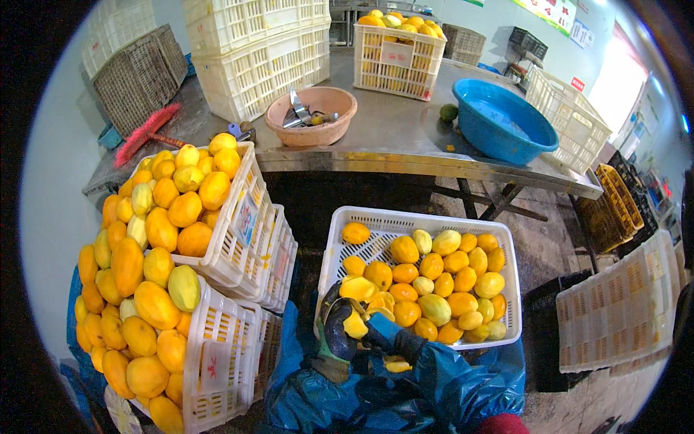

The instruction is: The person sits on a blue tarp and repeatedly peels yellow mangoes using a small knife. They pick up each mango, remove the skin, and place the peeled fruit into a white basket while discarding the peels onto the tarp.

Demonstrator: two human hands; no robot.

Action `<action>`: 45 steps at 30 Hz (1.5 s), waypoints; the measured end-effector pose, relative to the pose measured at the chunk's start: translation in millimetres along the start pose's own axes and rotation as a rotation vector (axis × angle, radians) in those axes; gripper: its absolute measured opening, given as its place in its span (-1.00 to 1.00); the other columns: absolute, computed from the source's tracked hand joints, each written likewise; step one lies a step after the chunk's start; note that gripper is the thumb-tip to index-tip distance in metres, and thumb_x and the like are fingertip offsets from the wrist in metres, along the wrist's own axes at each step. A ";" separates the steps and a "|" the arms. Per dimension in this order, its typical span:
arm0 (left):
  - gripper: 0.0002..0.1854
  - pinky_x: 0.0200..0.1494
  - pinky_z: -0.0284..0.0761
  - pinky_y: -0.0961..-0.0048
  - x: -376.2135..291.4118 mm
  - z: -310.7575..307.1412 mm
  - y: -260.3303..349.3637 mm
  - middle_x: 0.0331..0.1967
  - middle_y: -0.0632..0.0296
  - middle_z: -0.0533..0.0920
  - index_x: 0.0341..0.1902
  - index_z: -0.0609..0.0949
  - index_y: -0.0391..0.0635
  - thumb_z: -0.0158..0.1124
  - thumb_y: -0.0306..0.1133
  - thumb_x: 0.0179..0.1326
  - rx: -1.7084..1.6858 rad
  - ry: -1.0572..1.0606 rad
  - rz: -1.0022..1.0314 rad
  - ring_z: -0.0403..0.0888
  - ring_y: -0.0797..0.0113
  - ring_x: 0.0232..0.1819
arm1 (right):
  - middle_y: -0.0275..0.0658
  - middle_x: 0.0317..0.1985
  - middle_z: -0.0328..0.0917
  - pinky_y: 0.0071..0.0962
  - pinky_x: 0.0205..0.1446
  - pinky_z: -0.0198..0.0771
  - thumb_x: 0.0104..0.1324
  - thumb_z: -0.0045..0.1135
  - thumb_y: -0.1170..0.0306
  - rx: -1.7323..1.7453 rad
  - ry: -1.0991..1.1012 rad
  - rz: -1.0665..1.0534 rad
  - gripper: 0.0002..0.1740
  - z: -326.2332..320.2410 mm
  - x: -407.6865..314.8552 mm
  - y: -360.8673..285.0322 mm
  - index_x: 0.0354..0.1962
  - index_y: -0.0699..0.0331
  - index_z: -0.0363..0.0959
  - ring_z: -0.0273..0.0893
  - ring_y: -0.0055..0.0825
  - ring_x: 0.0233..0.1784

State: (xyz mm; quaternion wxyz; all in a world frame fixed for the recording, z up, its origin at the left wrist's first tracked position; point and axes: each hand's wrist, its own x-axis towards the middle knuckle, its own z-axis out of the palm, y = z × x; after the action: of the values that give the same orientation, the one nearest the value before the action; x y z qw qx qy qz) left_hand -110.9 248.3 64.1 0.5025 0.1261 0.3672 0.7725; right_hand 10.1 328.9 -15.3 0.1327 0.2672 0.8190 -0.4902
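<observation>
My left hand (pixel 337 325), in a dark glove, is at the near left corner of a white perforated plastic tray (pixel 420 218), its fingers around a piece of yellow mango (pixel 355 325). My right hand (pixel 379 328), in a blue glove, meets it from the right at the same piece; whether it holds a tool is hidden. Just beyond both hands, cut mango slices (pixel 359 288) lie in the tray. Peeled whole mangoes (pixel 434 309) fill much of the tray to the right. Another yellow piece (pixel 397 365) lies below the hands, near the blue plastic apron.
Crates heaped with peeled mangoes (pixel 153 304) stand at left. Beyond the tray is a metal table (pixel 401 122) with a pink basin (pixel 312 135) of knives, a blue basin (pixel 501 122), stacked crates (pixel 260 70) and a mango-filled crate (pixel 398 65). Stacked white crates (pixel 621 304) stand right.
</observation>
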 end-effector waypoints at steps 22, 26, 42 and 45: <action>-0.62 0.11 0.54 0.18 148.8 22.7 -83.4 0.03 -0.05 0.63 0.15 0.59 -0.17 0.24 -0.30 0.30 1.336 -0.341 0.444 0.60 0.01 0.05 | -0.25 -0.39 0.62 -0.49 -0.31 0.49 0.47 -0.03 0.19 1.311 0.575 0.324 -0.61 91.7 -167.3 25.1 0.03 0.30 0.54 0.52 -0.46 -0.42; -0.53 0.17 0.46 -0.03 251.4 0.6 -97.4 0.15 -0.12 0.56 0.15 0.58 -0.11 0.29 -0.33 0.12 1.906 -0.313 0.675 0.52 -0.19 0.13 | -0.26 -0.42 0.59 -0.47 -0.31 0.48 0.43 0.00 0.21 1.285 0.603 0.323 -0.63 80.6 -154.7 32.6 0.01 0.28 0.54 0.51 -0.46 -0.44; -0.45 -0.13 0.59 0.31 222.8 6.5 -98.0 -0.01 0.21 0.62 0.24 0.51 0.06 0.42 -0.18 0.17 0.518 -0.201 -0.137 0.63 0.21 -0.06 | -0.29 -0.54 0.49 -0.38 -0.31 0.47 0.29 0.09 0.29 1.185 0.623 0.360 -0.68 99.5 -160.0 38.8 -0.04 0.21 0.54 0.48 -0.43 -0.51; -0.47 -0.14 0.59 0.25 156.2 49.6 -54.8 0.06 0.19 0.62 0.28 0.50 0.16 0.29 -0.02 0.26 0.059 -0.216 -0.333 0.63 0.18 0.01 | -0.30 -0.56 0.47 -0.36 -0.31 0.47 0.26 0.11 0.30 0.974 0.645 0.315 -0.68 112.1 -165.5 41.7 -0.05 0.20 0.54 0.48 -0.42 -0.52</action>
State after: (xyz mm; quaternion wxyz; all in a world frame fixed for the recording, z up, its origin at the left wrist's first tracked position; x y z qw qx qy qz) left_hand -117.9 418.3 33.5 0.6559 0.1606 0.3493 0.6496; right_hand 164.8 195.7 -20.8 -0.1890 0.5504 0.4498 -0.6775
